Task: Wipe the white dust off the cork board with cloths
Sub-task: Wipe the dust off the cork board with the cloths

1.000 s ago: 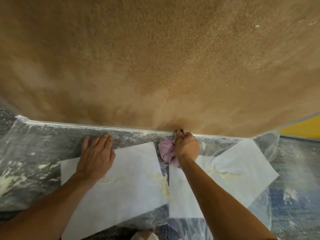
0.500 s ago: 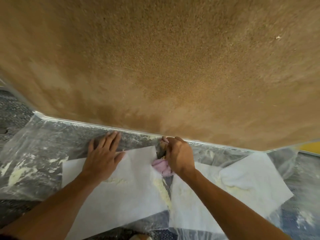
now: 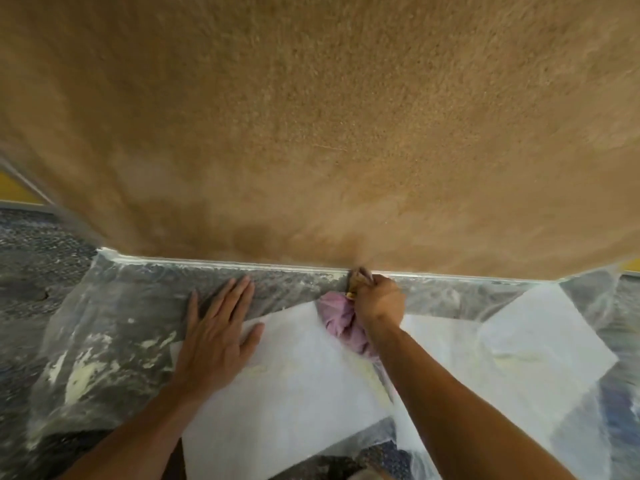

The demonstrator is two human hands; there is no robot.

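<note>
Low along the bottom edge of the cork board, the right hand is clenched around a bunched pink cloth, with its fingertips pushed against the pale trim that runs under the cork. The cloth's loose end trails back from the fist and lies over the corner of a white paper sheet. The cork board stands upright and fills the whole upper part of the view, tan and grainy, with a darker patch just above the fist. The left hand holds nothing. It lies flat, palm down, fingers straight and slightly spread, partly on that same sheet and partly on the clear plastic sheet spread below the board. White dust smears streak the plastic to the left of that hand. A second paper sheet lies tilted on the plastic, to the right of the right forearm. A dark speckled floor shows beyond the plastic's left edge.
</note>
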